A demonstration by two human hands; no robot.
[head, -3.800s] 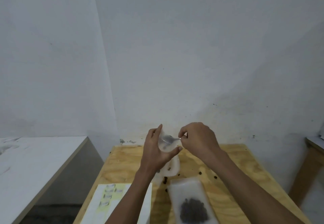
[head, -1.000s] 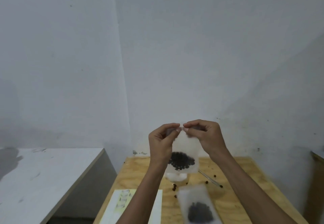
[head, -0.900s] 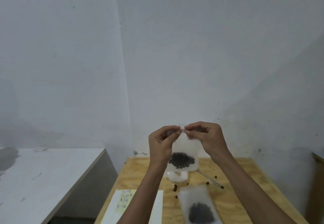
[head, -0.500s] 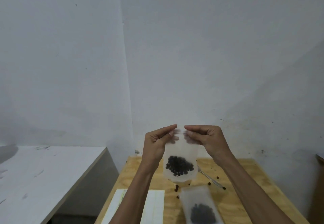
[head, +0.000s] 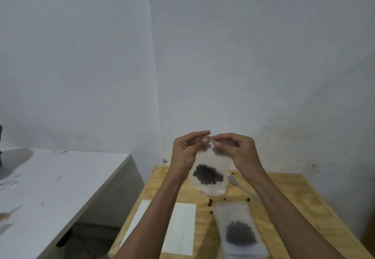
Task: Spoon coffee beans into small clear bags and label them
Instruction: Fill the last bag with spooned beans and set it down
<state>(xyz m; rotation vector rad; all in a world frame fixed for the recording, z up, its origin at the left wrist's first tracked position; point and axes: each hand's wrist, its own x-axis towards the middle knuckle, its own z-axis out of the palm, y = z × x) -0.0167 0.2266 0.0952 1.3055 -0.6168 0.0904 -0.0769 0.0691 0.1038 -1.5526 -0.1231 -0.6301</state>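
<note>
A small clear bag point(head: 211, 163) with a dark clump of coffee beans in its lower half hangs upright above the wooden table point(head: 294, 208). My left hand point(head: 187, 150) pinches the bag's top edge at the left, and my right hand point(head: 237, 151) pinches it at the right, fingertips almost meeting. A second filled clear bag point(head: 239, 232) lies flat on the table near the front. A metal spoon point(head: 241, 187) lies on the table behind the held bag. A white label sheet point(head: 180, 230) lies at the table's left.
Several loose coffee beans point(head: 210, 203) are scattered on the wood below the held bag. A white table point(head: 50, 187) stands to the left across a gap. A grey wall stands close behind.
The spoon left my right hand and now lies on the table. Both hands raised the bag and pinch its top edge, fingertips drawing together.
</note>
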